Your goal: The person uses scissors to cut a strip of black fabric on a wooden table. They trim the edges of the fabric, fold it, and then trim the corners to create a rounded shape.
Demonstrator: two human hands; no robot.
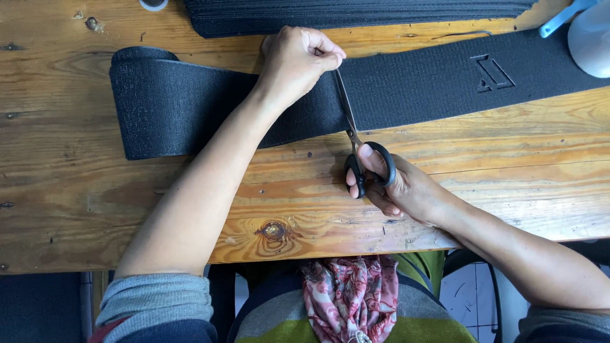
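Knotty wooden worktop (95, 216) under us. Our left hand (297, 60), arm stretched forward, fingers curled shut, pinches the wide black textured elastic band (190, 114) lying flat across the boards. Our right hand (406, 187), wrist bent inward, grips black-handled scissors (362, 149), thumb through a loop; blades nearly closed, running across the band.

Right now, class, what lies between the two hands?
In the head view, the scissors' blades cross the black band between the left hand and right hand.
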